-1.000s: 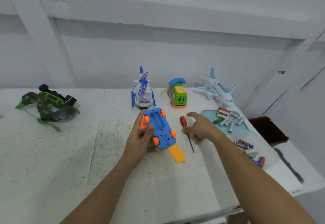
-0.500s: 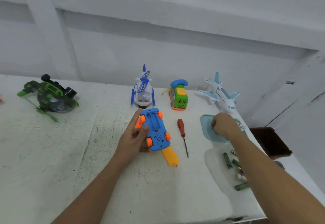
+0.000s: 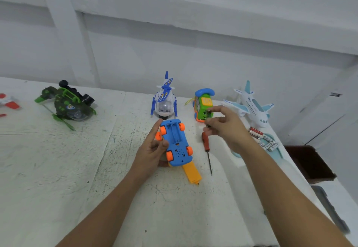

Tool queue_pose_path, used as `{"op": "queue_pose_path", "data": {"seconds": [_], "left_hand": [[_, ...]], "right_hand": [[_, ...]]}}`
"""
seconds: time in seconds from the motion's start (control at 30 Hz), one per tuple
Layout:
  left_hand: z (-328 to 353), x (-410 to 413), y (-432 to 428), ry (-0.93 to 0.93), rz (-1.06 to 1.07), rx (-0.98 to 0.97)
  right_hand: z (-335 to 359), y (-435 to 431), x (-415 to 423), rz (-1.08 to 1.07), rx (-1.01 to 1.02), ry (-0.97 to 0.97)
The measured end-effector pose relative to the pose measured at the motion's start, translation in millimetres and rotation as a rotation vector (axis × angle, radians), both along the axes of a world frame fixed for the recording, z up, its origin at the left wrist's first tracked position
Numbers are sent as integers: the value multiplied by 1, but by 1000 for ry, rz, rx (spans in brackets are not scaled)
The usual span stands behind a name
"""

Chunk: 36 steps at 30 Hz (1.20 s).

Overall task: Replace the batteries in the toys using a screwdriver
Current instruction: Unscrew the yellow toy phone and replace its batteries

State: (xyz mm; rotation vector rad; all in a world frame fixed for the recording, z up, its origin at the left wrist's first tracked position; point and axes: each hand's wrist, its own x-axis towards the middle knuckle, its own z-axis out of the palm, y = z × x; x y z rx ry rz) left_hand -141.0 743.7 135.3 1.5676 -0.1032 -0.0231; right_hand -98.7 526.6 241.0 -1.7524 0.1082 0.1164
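Left hand (image 3: 153, 149): grips the blue car (image 3: 177, 144) near the middle of the counter (image 3: 58, 169), thumb on one side, forefinger stretched along the other. The car is held wheels up, so its underside faces the person. The recess at its far end looks open and empty, judged to be the battery bay. An orange strip (image 3: 192, 173) lies against the car's near end; whether it is the bay cover or part of the toy cannot be told.

Right hand (image 3: 226, 128): raised above the counter just right of the car, with thumb and forefinger pinched on a small dark item, probably a battery (image 3: 208, 113), though it is too small to confirm. The hand sits between the tray (image 3: 279, 152) of spare cells (image 3: 261, 138) near the right edge and the car – consistent with carrying a cell to the bay.

Screwdriver (image 3: 206, 146): lying on the counter between car and tray, tip toward the near edge, in neither hand – set aside while cells are handled.

Helicopter (image 3: 165, 101), phone toy (image 3: 203, 107) and plane (image 3: 251, 107) stand along the back edge, apparently awaiting their turn

Step in hand, by judgement: fitting cells into the car
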Motion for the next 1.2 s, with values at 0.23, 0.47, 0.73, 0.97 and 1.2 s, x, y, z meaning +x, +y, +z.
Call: {"op": "queue_pose_path", "data": {"seconds": [0.23,0.47,0.73,0.97,1.2], "left_hand": [[2,-1,-1,31,0,-45],[1,1,0,22,-6,-57],[1,1,2,25,-10,-72],[-5,6,4,15,-24,-47],[-6,7,4,11,-22,-17]], "right_hand": [[-5,39,-17,137,84,12],[-11,53,-25,59,-90,-120],[-41,72,-36,-61,-358,-349],[-54,82,-41,-49,-542,-409],[-57,71,-46,62,-606,-423]]}}
